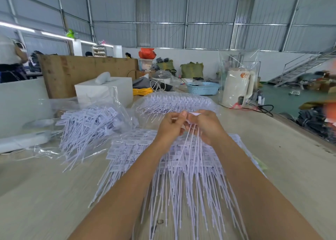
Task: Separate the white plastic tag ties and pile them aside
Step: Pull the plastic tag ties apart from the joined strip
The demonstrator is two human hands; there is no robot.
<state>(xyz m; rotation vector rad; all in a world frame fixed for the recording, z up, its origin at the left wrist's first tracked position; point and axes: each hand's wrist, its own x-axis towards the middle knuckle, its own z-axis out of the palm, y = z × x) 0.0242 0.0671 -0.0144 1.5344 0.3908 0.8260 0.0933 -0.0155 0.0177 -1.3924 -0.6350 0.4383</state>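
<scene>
Both my hands are raised over the table's middle, close together. My left hand (171, 126) and my right hand (205, 125) pinch the heads of a small bunch of white tag ties (192, 139), whose thin tails hang down towards me. Under my forearms lies a wide layer of joined tag ties (138, 152) with printed label heads and long tails. A loose pile of tag ties (85, 128) lies to the left on clear plastic. Another batch of ties in a clear bag (172, 101) sits just beyond my hands.
A white box (105, 90) stands at the back left, a blue basket (203, 88) and a white kettle in plastic wrap (236, 88) at the back right. The table edge (300, 130) runs along the right. People work far left.
</scene>
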